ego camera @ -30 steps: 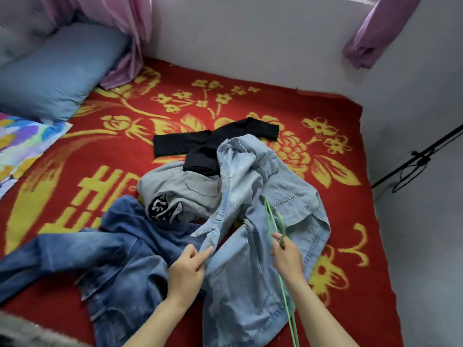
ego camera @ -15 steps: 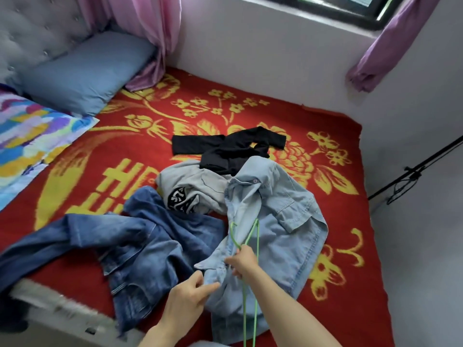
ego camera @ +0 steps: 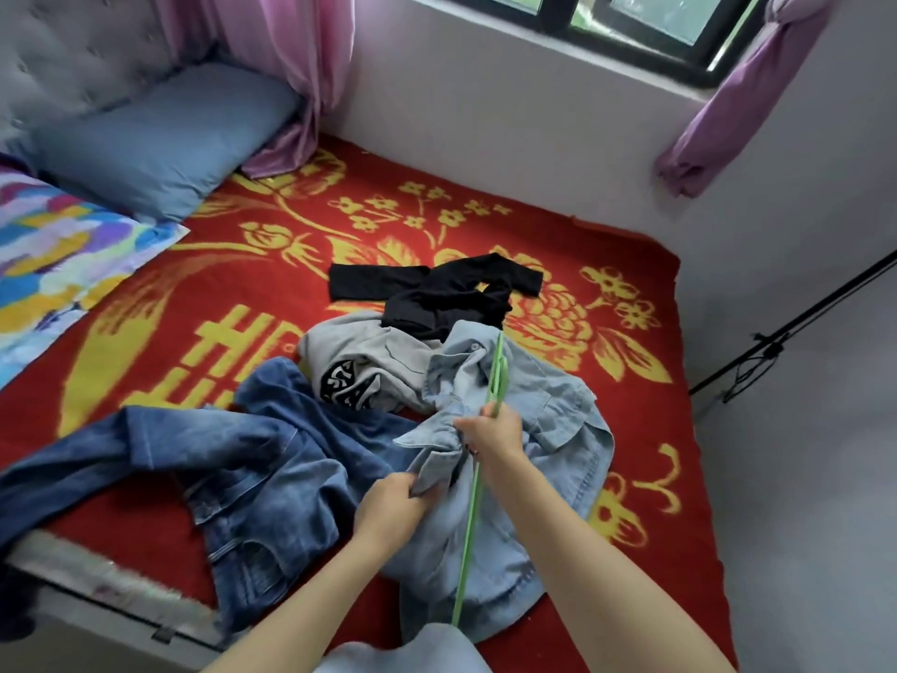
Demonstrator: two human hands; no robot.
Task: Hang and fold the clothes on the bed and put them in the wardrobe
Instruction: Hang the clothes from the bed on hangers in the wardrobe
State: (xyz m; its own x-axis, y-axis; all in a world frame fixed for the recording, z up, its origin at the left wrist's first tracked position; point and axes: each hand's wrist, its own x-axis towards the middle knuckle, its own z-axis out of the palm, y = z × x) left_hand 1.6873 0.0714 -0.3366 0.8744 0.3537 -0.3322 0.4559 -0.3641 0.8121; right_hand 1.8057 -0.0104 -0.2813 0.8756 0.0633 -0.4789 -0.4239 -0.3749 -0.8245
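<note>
Left hand gripped bunched pale-blue denim shirt, right hand just beyond pinched thin green plastic hanger against same shirt.

The dark denim jacket is running off the left edge; the green hanger is vanishing low behind pale cloth.

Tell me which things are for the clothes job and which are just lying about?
For the job:
light blue shirt, gripped by the left hand
green hanger, held in the right hand
dark blue denim jacket
grey top
black garment

Just lying about:
blue pillow
colourful sheet
pink curtain
</note>
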